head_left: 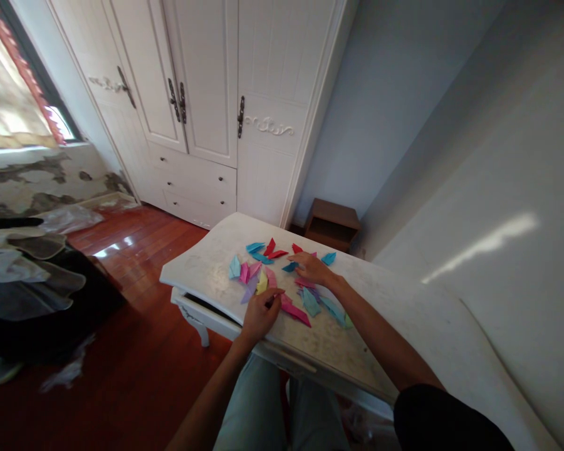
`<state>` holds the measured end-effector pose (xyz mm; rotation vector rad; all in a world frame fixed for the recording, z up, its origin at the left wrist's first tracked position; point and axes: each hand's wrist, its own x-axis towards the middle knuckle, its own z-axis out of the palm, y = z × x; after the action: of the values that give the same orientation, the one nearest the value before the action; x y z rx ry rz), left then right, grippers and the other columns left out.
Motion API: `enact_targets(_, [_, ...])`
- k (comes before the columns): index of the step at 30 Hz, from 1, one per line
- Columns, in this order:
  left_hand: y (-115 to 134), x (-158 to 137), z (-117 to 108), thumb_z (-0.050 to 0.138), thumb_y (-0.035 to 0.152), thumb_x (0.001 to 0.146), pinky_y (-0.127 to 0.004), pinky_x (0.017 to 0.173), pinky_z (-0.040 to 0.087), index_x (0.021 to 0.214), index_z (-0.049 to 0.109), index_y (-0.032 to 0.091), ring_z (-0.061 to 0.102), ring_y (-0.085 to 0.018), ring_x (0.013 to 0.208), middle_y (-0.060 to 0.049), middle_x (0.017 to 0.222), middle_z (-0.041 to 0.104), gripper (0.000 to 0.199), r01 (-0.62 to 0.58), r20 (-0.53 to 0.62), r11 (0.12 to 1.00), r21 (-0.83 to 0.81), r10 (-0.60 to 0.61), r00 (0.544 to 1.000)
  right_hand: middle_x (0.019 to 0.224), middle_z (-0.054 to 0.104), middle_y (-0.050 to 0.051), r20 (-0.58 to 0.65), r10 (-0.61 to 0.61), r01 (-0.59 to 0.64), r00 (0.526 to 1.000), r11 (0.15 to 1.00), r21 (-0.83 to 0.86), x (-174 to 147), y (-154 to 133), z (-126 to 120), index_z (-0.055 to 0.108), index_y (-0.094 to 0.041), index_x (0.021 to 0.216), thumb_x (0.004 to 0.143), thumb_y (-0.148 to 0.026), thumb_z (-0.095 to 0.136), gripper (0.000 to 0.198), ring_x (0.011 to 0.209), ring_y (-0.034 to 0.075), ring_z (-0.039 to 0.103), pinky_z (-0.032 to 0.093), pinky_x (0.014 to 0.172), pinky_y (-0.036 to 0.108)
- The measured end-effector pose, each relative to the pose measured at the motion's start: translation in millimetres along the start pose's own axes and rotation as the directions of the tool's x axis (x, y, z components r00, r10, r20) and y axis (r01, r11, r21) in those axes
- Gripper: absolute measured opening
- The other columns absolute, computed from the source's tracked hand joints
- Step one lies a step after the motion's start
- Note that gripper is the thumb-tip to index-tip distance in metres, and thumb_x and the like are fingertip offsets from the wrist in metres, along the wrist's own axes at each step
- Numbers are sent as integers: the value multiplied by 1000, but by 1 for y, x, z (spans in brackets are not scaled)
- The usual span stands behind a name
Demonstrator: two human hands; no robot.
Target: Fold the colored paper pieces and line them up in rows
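Observation:
Folded paper pieces in several colours lie spread over a white table [202, 263]. My left hand [262, 313] is at the near edge, its thumb and fingers pinched together beside a magenta folded paper piece [297, 313]; whatever is between the fingertips is hidden. Farther right, my right hand [316, 269] reaches over the pieces with its fingers apart, close to a blue folded paper piece [289, 267] and a red one [296, 248]. A yellow folded piece [262, 282] and a light blue one [234, 268] are left of the hands. Below my right wrist is a mint-green piece [311, 303].
A white wardrobe [207, 81] stands behind the table. A brown open-fronted box [333, 219] is by the wall. At left, a dark covered item [42, 307] carries light cloth on the red floor [122, 369]. The table drawer [211, 313] is slightly ajar.

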<state>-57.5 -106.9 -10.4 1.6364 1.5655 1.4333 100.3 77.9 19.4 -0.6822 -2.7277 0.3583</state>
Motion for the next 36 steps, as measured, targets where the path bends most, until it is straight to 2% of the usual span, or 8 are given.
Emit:
enact_targets(3, [1,0,-1,46,26,85,-20,48,29,97,72,12,39,-8,45,5,52,50,32,6,-8,1000,1,-6,1000,125,63,15,-1,27,-27,1000,1000,6,2,-3,-7,65,-14,119,78,-6,55,43,119,27,54,39,103,46])
enact_targets(5, [2,0,-1,46,27,86,-20,48,29,97,72,12,39,-8,45,4,52,50,32,6,-15,1000,4,-6,1000,115,67,13,43,21,-22,999,1000,21,0,-5,-15,68,-15,112,78,-11,61,35,108,26,60,45,95,42])
enact_targets(8, [1,0,-1,46,27,86,-20,48,30,96,72,13,39,-8,45,4,53,51,32,0,-16,1000,8,0,1000,96,72,8,206,6,-23,979,996,81,-8,-8,-27,72,-17,101,76,-27,71,27,84,21,66,52,75,32])
enact_targets(11, [0,0,-1,46,27,86,-21,48,30,97,72,13,40,-9,45,4,53,52,31,-4,-6,1000,8,5,1000,95,72,9,321,60,-108,945,985,133,-19,-13,-35,72,-16,103,76,-36,72,33,82,21,65,50,71,30])
enact_targets(18, [2,1,-1,46,27,85,-21,48,30,97,72,12,40,-9,45,4,52,52,33,5,-14,1000,-1,-5,1000,93,70,9,306,131,-178,943,975,132,-34,-21,-45,73,-16,97,88,-34,58,25,84,20,62,46,75,30])
enact_targets(25, [2,1,-1,46,29,85,-20,49,31,97,72,14,42,-9,46,4,53,53,33,23,-25,1000,22,-22,999,82,65,4,403,45,-191,914,925,329,-59,-25,-45,75,-15,86,71,-52,74,40,75,16,58,44,68,25])
enact_targets(29, [2,1,-2,46,29,85,-21,50,32,97,72,14,43,-9,47,3,54,54,32,14,-32,999,35,-13,999,76,64,3,376,59,-250,925,840,481,-63,-30,-45,74,-15,76,71,-51,75,36,72,15,58,44,66,24])
enact_targets(36, [0,1,0,46,28,85,-21,49,31,95,72,13,41,-9,46,4,52,52,32,12,-45,1000,26,-10,999,74,65,2,322,65,-298,945,582,757,-62,-41,-65,70,-14,73,69,-42,79,30,70,14,59,46,66,25])
